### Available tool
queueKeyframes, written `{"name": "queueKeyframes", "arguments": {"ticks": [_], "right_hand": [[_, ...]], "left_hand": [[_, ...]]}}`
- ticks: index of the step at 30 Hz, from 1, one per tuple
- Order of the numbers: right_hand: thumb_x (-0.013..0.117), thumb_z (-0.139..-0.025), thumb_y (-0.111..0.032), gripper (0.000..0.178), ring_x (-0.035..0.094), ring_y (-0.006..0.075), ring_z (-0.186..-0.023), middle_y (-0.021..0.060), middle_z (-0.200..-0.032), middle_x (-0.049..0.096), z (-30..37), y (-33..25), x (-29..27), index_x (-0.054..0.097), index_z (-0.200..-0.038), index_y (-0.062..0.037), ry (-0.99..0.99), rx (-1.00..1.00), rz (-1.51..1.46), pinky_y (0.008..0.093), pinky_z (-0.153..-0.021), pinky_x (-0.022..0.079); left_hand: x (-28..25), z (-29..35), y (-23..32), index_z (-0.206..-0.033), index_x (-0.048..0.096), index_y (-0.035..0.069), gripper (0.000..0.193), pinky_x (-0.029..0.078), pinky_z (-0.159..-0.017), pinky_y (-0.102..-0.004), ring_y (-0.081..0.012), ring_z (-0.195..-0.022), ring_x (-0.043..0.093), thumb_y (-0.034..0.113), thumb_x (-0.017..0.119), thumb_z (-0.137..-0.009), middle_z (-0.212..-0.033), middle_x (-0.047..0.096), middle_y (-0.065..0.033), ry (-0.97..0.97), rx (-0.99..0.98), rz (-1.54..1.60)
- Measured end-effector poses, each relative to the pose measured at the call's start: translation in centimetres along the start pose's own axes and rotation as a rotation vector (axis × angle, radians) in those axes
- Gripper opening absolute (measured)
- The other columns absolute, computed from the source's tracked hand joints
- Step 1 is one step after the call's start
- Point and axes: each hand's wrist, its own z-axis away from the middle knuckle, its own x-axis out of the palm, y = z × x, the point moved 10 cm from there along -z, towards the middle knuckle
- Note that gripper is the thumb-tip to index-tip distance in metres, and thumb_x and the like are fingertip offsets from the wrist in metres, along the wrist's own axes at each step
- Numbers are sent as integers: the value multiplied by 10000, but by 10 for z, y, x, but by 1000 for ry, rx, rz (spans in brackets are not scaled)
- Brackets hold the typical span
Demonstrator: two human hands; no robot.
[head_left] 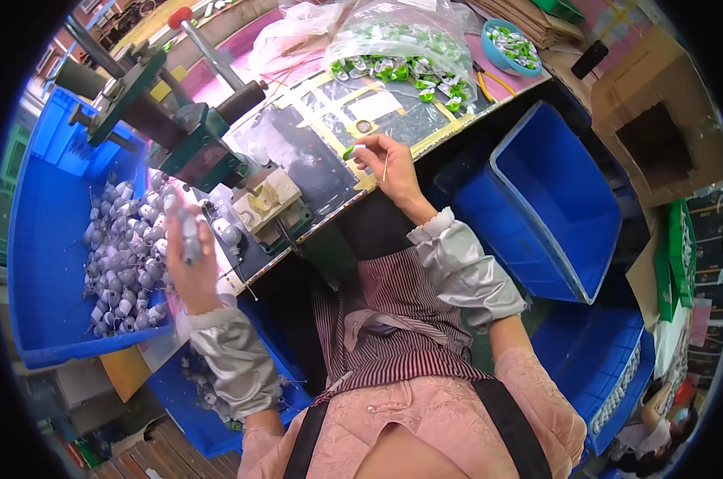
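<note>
My right hand (395, 173) is raised over the near edge of the dark worktop. Its thumb and fingers pinch a small green-and-white part (352, 152), and a thin white strand (385, 166) shows by the fingers. My left hand (192, 263), smeared by motion, is beside the blue bin of grey parts. A grey bulb-shaped part (190, 238) shows blurred between its fingers, which look closed around it. Between the hands stands a green hand press (206, 148), with a pale block (267, 199) on its base. A few grey-and-white bulb-shaped parts (229, 233) lie beside that base.
A blue bin (42, 311) at the left holds many grey parts. Green-and-white parts spill from a clear bag (401, 44) at the back, near yellow-handled pliers (497, 82) and a light-blue bowl (489, 52). Another blue bin (565, 215) and a cardboard box (617, 96) are at right.
</note>
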Motion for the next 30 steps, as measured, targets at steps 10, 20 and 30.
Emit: {"name": "queueKeyframes", "arguments": {"ticks": [10,20,30], "right_hand": [[664,-952,-50,146,650,90,-766,60,-877,707,34,5,21,655,-1068,38,99,63,-151,230,-720,536],[722,-884,-33,124,557,135,-703,65,-851,596,61,-13,40,656,-990,-30,358,-244,85,267,-628,458],[690,-897,14,174,618,212,-802,95,-953,594,79,-2,38,619,-1054,-10,408,-314,47,300,-720,511]], "left_hand": [[-55,36,-78,-1295,458,-10,295,506,-504,-273,-204,-707,532,176,459,-1066,-1084,510,-162,-114,-152,484],[-36,32,-76,-1057,433,-33,247,472,-390,-273,-177,-587,491,211,401,-1079,-949,479,-117,-283,-135,504],[-48,30,-74,-955,454,46,186,432,-363,-246,-144,-520,435,153,600,-997,-765,413,-60,-174,-146,392]]}}
